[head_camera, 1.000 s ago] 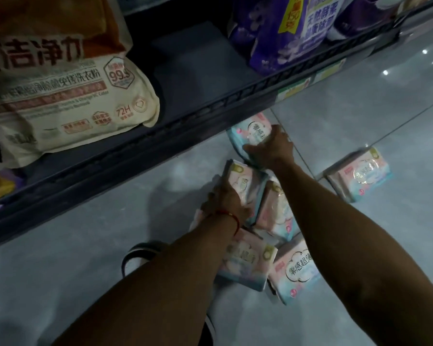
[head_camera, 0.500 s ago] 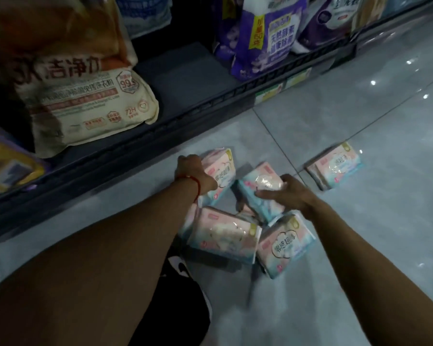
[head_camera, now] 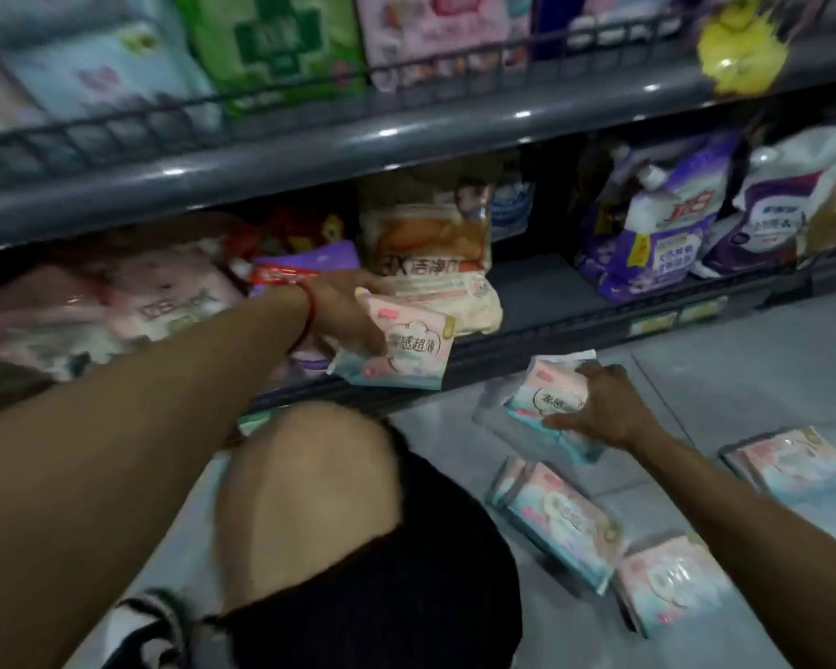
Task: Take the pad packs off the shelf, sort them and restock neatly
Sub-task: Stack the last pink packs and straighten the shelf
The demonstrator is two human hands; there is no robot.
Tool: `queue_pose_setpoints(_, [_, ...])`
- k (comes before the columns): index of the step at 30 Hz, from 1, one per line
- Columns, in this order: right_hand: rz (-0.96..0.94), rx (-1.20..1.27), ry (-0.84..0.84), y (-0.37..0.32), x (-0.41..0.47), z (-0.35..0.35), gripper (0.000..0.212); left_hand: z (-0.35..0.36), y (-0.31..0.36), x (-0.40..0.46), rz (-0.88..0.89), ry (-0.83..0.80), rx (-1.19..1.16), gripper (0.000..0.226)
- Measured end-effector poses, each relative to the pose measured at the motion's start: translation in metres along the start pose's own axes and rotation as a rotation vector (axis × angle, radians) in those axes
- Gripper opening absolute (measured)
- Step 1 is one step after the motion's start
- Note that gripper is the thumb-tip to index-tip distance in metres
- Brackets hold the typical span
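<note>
Pad pack now shelf-high (left hand)

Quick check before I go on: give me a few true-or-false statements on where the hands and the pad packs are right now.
1. The left hand holds a pad pack up at the front edge of the bottom shelf. True.
2. The right hand is empty and raised above the floor. False: it lies on a second pack down on the floor.
3. Three more packs lie untouched on the floor: one near the knee, one beside it, one off to the right. True.
4. The left wrist is bare. False: it wears a red cord.
</note>
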State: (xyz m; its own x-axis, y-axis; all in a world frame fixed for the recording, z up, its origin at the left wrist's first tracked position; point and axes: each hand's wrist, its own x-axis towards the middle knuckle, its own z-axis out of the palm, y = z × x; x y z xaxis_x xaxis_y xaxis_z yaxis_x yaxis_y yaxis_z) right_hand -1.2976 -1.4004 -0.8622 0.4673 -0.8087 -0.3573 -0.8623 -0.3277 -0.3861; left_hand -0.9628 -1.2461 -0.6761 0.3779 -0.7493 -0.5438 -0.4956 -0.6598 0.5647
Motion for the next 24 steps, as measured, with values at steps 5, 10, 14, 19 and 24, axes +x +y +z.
queue_pose_setpoints(5, [-0.431,-0.169,-0.188,-0.135,0.003,-0.071,0.109,-0.022,-0.119,-0.081,-0.091,0.206,-0.321,0.068])
queue_pose_setpoints(10, [-0.623,-0.314,-0.613,-0.271,-0.023,-0.055,0.065,0.02,-0.234,-0.128,-0.277,0.293,-0.649,0.035])
queue_pose_setpoints(14, [-0.676,-0.369,-0.852,-0.313,-0.037,0.053,0.067,0.076,-0.315,-0.137,-0.465,0.385,-0.894,0.035])
queue_pose_setpoints(19, [-0.557,-0.271,-0.935,-0.295,-0.05,0.188,0.08,0.153,-0.394,-0.129,-0.701,0.515,-1.007,0.049])
queue_pose_setpoints(24, [-0.509,-0.314,-0.984,-0.285,-0.043,0.232,0.081,0.167,-0.416,-0.126,-0.848,0.574,-0.824,0.04])
